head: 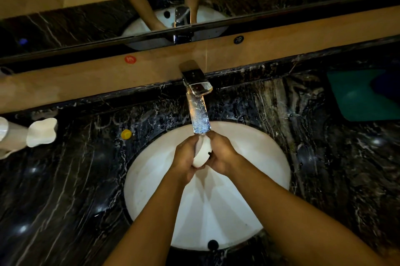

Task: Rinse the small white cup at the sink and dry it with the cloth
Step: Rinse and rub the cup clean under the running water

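I've got the cup (201, 153) between both hands, right under the tap (199, 114) spout, over the sink (151, 179). It sits there so the stream lands on it and runoff drops into the basin, not on the table (65, 190). Left hand (186, 157) wraps the cup's left side, fingers curled round it; right hand (223, 155) grips the other side, fingers bent round the rim end by the spout. Two hands bc a wet cup is slippery, I'd say, and it lets me turn it. Cup looks tilted on its side, prob so water reaches inside; can't tell if water's flowing.

Cloth (359, 97), green, lies well off to the right of my fingers, on the table by the wall, dry and out of splash range for the next step. Rinse still in hand, drying not begun.
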